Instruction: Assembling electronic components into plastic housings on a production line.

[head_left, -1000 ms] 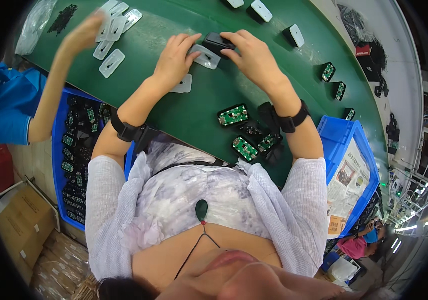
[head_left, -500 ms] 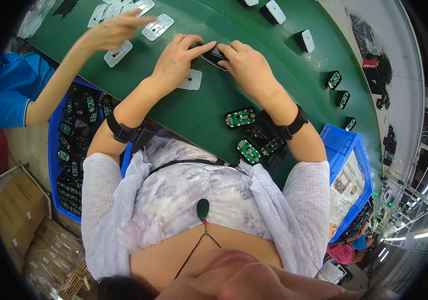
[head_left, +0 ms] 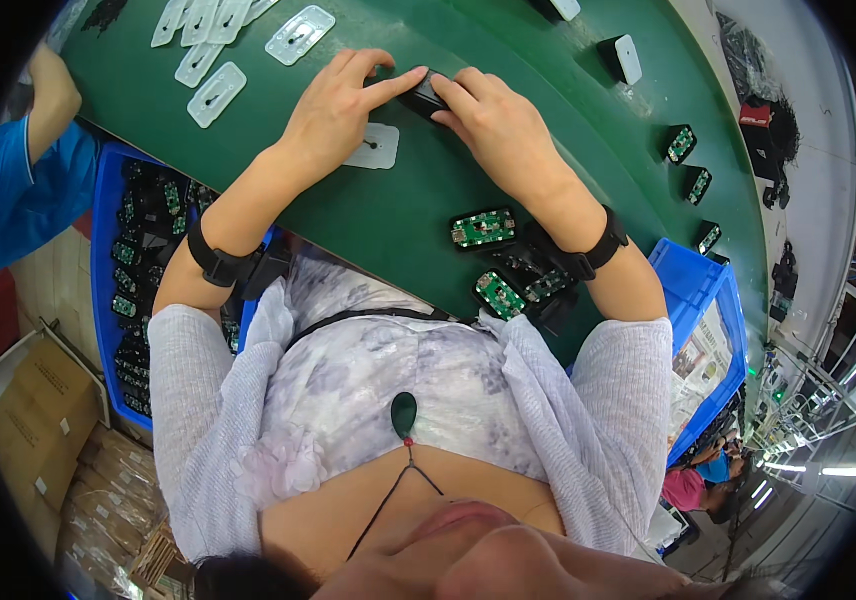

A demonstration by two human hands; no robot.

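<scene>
A small black plastic case lies on the green table between my two hands. My left hand reaches it from the left, thumb stretched onto its edge and other fingers curled. From the right, my right hand grips the case with thumb and fingers, covering part of it. A pale rounded plate with a dark spot lies beside my left hand. Nearer my body, below my right hand, sit a black housing with a green circuit board and another such board unit, with more dark parts beside them.
Several pale plates lie at the far left. Black-and-white cases and board units line the right side of the green table. Blue bins stand left and right. A co-worker's arm is at the left.
The co-worker's hand has drawn back left from the pale plates. My view has shifted slightly. Both my hands stay at the black case, which now shows less of its pale lower edge.
</scene>
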